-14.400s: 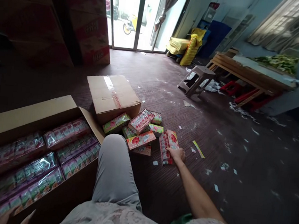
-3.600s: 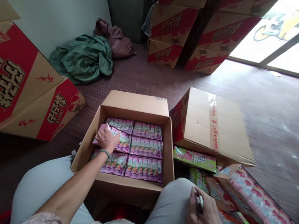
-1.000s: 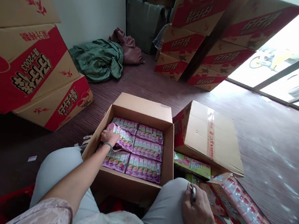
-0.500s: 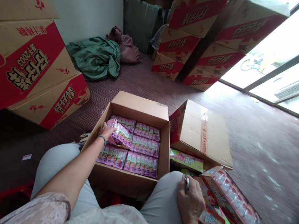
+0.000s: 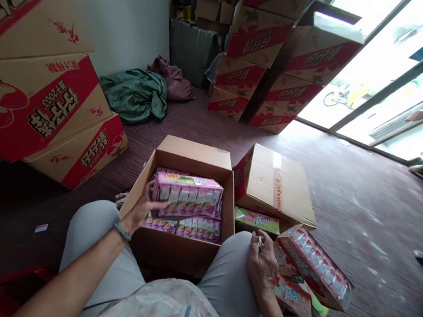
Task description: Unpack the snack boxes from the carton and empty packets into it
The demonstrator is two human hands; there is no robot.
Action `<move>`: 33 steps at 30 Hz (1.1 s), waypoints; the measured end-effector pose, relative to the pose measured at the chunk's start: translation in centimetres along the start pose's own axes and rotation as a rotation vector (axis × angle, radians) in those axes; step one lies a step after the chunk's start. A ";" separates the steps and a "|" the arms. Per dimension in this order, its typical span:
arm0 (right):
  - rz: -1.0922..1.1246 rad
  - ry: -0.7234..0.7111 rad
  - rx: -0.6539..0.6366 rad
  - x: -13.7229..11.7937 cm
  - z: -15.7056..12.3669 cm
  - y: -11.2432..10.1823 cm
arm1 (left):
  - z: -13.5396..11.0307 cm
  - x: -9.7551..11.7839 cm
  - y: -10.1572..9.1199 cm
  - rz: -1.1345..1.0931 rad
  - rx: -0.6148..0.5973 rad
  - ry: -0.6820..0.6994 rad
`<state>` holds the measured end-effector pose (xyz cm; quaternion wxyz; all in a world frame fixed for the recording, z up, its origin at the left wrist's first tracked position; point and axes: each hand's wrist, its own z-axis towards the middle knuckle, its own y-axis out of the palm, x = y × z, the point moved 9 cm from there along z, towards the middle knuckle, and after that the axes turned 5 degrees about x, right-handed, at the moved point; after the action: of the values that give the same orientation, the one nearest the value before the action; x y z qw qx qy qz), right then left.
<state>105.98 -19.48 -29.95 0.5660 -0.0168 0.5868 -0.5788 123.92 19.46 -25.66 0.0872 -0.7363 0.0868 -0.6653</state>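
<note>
Within the left grip (image 5: 141,210) sits one end of a purple pack (image 5: 189,197).

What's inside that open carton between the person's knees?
Purple packs show along the front and, partly, at the back. The left hand holds a tilted pack that hides most of the middle; anything beneath the top layer is covered.
</note>
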 end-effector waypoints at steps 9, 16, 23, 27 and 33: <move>0.014 -0.580 -0.644 -17.7 -3.0 3.0 | -7.3 -4.9 0.1 0.298 -0.208 0.152; -0.310 -1.105 -0.907 -27.0 -8.0 6.7 | -8.1 -5.8 0.8 0.360 -0.186 0.285; -0.407 -1.202 -0.890 -26.8 -8.5 7.1 | -8.5 -5.7 1.0 0.373 -0.193 0.279; -0.515 -1.147 -0.890 -22.7 -5.9 7.0 | -8.1 -5.6 1.0 0.400 -0.210 0.256; -0.591 -1.009 -0.869 -16.2 -1.4 6.2 | -7.4 -5.6 1.4 0.384 -0.216 0.279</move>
<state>114.78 -5.54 -24.27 0.5298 -0.6628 0.4020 -0.3441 115.98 19.40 -30.70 0.1200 -0.6126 0.3068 -0.7185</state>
